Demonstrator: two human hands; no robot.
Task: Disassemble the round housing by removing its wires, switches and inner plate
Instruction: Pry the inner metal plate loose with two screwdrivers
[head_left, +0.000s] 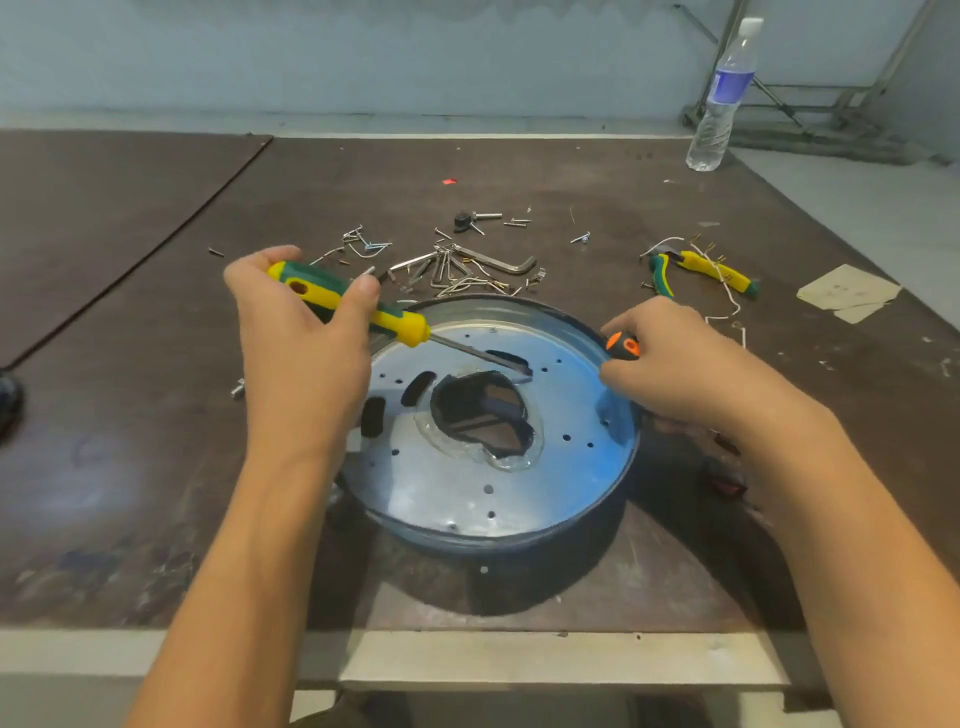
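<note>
The round metal housing (618, 457) lies on the table in front of me. Its silver inner plate (467, 483) has several small holes, oval slots and a ragged central opening (483, 410). My left hand (306, 338) grips a green-and-yellow screwdriver (353, 306); its shaft slants down to a slot near the plate's far side, where the tip (522, 370) rests. My right hand (680, 364) holds a black-and-orange tool handle (623, 347) at the housing's right rim; the tool's working end is hidden.
Loose screws, hex keys (498, 260) and bits of wire lie scattered behind the housing. Green-and-yellow pliers (706, 270) with white wire lie at the right. A water bottle (722, 98) stands at the back right, with paper scraps (847, 291) near the right edge.
</note>
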